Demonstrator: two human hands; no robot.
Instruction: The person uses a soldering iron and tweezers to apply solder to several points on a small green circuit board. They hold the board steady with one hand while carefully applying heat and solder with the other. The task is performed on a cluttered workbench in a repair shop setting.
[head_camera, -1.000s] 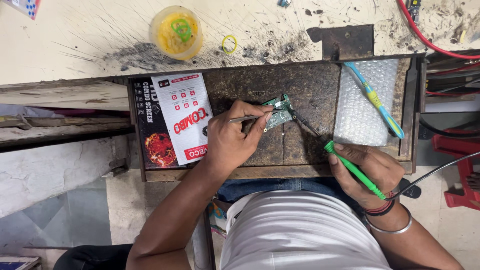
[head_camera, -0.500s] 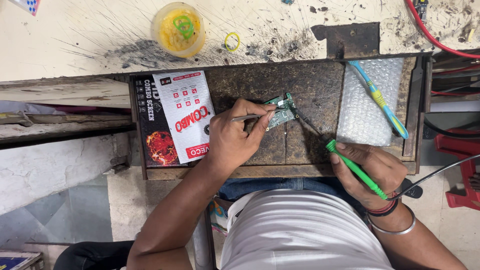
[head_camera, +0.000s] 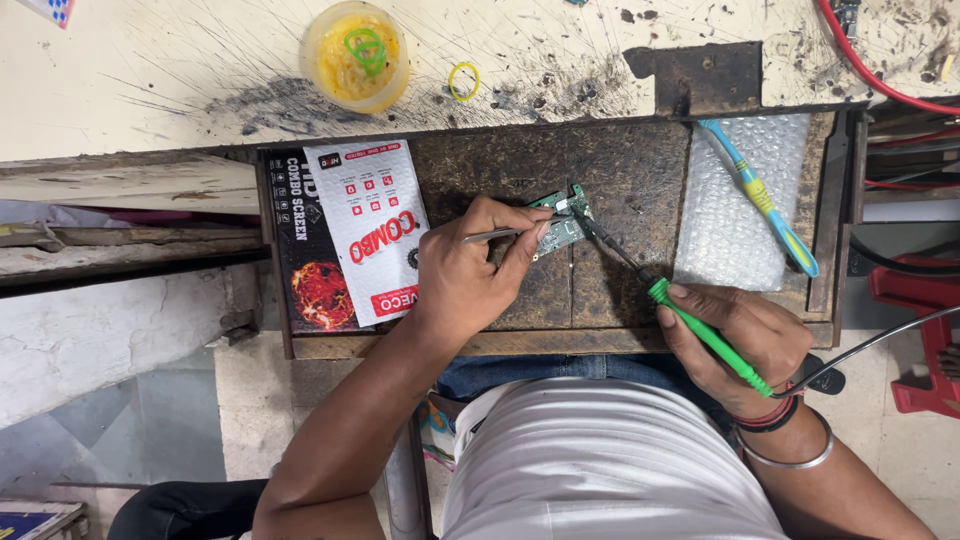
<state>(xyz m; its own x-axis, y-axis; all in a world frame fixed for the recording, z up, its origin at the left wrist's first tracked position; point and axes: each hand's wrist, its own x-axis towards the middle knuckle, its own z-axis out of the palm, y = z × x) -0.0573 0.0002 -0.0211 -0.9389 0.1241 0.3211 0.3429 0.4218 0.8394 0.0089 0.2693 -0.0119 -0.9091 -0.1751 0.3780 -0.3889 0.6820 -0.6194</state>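
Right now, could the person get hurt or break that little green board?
Possibly. The soldering iron in the right hand has its tip on the circuit board, close to the left hand's fingertips holding tweezers; a slip might burn them. The bubble wrap lies beside the iron and could melt if touched.

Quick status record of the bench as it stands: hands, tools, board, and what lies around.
left hand: pinches tweezers, tips at the circuit board
right hand: grips green-handled soldering iron, tip on the board
circuit board: small, green, on the dark wooden tray
left of board: printed packet
right of board: bubble wrap with blue toothbrush
bench behind: yellow cup, rubber band
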